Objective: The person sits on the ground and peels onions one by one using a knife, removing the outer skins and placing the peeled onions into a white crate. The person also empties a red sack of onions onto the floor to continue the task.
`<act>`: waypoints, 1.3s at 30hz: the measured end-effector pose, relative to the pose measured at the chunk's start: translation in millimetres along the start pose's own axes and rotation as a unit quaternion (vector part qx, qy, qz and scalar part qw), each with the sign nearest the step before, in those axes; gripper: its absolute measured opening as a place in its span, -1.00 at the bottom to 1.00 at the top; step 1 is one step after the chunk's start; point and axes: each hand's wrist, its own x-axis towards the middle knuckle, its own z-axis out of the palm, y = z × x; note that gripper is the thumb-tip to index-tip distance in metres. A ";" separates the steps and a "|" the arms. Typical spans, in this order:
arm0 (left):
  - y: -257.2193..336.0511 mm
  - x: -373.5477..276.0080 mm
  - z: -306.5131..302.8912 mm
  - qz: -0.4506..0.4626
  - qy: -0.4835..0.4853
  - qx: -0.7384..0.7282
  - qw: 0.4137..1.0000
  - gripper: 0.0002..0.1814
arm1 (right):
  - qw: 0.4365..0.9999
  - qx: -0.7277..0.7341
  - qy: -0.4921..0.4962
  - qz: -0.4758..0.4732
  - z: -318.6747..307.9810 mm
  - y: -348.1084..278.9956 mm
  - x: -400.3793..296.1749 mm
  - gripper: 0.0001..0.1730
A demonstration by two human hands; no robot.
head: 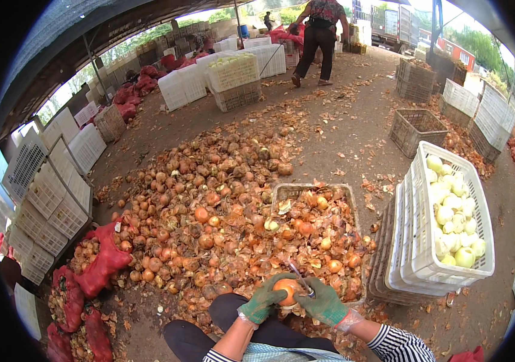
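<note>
My left hand point(261, 298), in a green work glove, holds an unpeeled orange-brown onion point(287, 291) above my lap. Close against the onion's right side is my right hand point(323, 302), gloved the same way, gripping a small knife point(302, 279) whose thin blade points up and away from me. The knife's handle is mostly hidden by the fingers. Just beyond my hands lies a crate point(358, 217) full of onions and loose skins. A large heap of unpeeled onions point(185, 199) spreads on the ground to its left.
Stacked white crates point(483, 235) at my right hold peeled onions point(454, 212) on top. Red mesh sacks point(103, 262) lie at the left. An empty brown crate point(418, 131) stands farther right. A person point(323, 36) is upright at the back, near more crates point(235, 86).
</note>
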 end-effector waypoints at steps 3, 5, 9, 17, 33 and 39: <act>9.6 -0.2 1.7 0.035 0.010 -0.016 0.999 -0.16 | 0.884 0.282 -0.101 0.358 -23.0 -35.3 21.5 -0.50; 18.9 -2.2 6.2 0.055 0.005 -0.038 0.998 -0.12 | 0.927 0.236 -0.072 0.284 -21.4 -46.7 22.3 -0.51; 25.1 -11.4 8.2 0.060 0.021 0.009 0.998 -0.13 | 0.990 0.084 -0.010 0.116 -6.8 -46.6 13.1 -0.62; 14.0 -27.7 21.1 0.154 0.122 -0.084 0.977 -0.18 | 0.807 0.524 0.032 0.270 4.9 -69.8 11.0 -0.78; 5.6 -49.7 -2.6 0.201 0.114 -0.345 0.910 -0.31 | 0.926 0.228 0.055 0.296 -30.4 -20.5 54.3 -0.75; 24.5 -18.8 -3.8 0.231 0.160 -0.171 0.944 -0.26 | 0.994 0.108 -0.008 0.030 -43.7 -6.5 27.3 -0.21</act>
